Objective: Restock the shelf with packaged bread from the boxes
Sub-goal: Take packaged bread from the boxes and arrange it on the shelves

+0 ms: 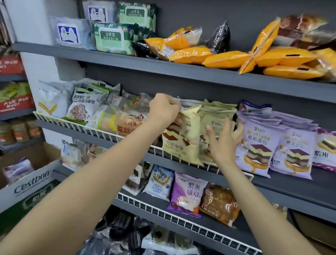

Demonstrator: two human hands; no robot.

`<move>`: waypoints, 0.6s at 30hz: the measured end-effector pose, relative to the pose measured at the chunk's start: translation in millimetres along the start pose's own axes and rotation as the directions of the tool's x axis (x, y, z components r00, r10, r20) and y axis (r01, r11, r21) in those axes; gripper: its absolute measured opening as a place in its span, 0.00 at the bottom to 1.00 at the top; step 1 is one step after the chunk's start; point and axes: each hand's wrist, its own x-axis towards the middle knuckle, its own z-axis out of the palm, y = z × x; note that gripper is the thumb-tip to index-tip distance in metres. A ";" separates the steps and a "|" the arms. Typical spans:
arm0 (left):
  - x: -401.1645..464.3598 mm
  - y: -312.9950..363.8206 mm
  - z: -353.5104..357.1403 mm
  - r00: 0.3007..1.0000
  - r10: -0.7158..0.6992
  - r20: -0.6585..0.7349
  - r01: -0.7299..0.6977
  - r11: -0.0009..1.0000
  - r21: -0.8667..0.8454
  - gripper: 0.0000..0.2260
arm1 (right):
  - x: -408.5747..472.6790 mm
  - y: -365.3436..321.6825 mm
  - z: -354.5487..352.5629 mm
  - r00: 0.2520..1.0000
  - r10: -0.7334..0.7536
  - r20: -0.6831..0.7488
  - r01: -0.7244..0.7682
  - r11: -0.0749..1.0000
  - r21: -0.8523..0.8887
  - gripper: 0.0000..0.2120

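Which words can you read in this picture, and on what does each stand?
"Cestbon": white box, lower left.
"慕斯面包": lilac packs, middle shelf.
"紫米": purple pack, far right.
"紫米啵啵": purple pack, lower shelf.
"山茶油": green packs, top shelf.
Red signs at left and the small print: too blurred.

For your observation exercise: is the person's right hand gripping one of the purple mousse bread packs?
No: the right hand is open with fingers spread at the beige packs, left of the purple mousse packs.
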 end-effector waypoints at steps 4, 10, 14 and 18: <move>-10.0 10.9 21.6 0.999 -0.007 0.049 0.015 0.987 -0.160 0.14 | -23.6 -33.8 -26.2 0.943 -0.162 0.291 0.073 0.953 0.296 0.45; -36.1 35.3 62.6 0.977 0.159 0.140 -0.119 0.959 -0.258 0.07 | -26.0 -2.4 -83.2 0.996 0.053 0.073 -0.078 0.909 0.410 0.30; -54.6 41.6 104.6 0.829 0.442 0.342 -0.516 0.841 0.166 0.25 | -18.0 37.0 -148.1 0.987 0.081 0.140 -0.112 0.966 0.232 0.24; -73.6 66.3 151.9 0.781 0.329 0.531 -0.381 0.925 -0.012 0.32 | -2.1 55.5 -206.0 0.923 -0.030 0.384 0.077 0.991 -0.107 0.26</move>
